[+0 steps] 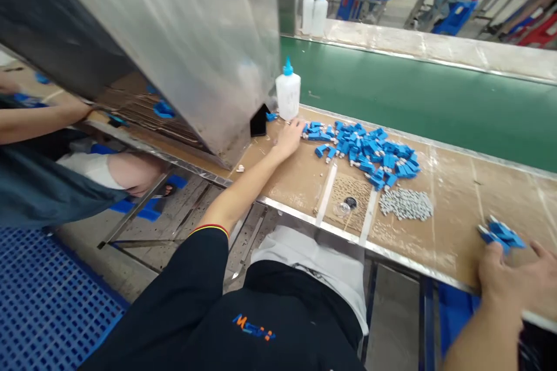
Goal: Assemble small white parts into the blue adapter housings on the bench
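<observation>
At lower right, your right hand [509, 278] spreads its grip by several blue pieces [502, 235]; your left hand [290, 138], its grip unclear, sits beside the central blue heap [378, 153], likely pooled on the counter [456, 197] within easy reach.

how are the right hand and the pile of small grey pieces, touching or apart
Apart. The head view shows bare brown tabletop between the right hand and the pile of small grey pieces.

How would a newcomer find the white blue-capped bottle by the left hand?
Find the long green belt. On its near side, beyond the left hand, stands a white plastic bottle with a blue nozzle. Two similar bottles stand beyond the belt; this is nearer.
</observation>
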Tool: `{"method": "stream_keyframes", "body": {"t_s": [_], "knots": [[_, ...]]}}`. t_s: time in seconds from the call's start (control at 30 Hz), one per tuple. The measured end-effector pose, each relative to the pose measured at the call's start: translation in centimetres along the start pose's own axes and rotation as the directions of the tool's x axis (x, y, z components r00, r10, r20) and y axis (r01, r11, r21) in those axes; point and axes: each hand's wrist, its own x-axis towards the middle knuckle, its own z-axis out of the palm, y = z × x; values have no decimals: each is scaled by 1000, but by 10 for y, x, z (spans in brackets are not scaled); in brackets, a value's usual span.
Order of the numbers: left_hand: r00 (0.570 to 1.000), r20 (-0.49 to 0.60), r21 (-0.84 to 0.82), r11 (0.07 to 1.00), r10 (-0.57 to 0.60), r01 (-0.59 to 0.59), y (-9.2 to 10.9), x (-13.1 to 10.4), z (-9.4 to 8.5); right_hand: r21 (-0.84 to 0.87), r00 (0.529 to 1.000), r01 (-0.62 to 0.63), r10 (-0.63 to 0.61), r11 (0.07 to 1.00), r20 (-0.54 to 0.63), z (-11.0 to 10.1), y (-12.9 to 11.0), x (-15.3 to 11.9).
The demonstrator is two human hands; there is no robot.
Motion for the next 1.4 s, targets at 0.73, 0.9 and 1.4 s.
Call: {"method": "stream_keyframes", "body": {"t_s": [0.73, 0.9, 1.4], "knots": [[969, -35, -860, 501, -246, 96, 29, -172, 51, 214, 766, 327, -391, 920, 511, 18, -74, -17], [991, 5, -885, 460, -131, 65, 35, -153, 51, 179, 728, 399, -429, 899, 535, 16, -65, -16], [992, -15, -959, 282, -127, 22, 23, -151, 72, 190, 863, 130, -205, 973, 462, 2, -65, -27]]}}
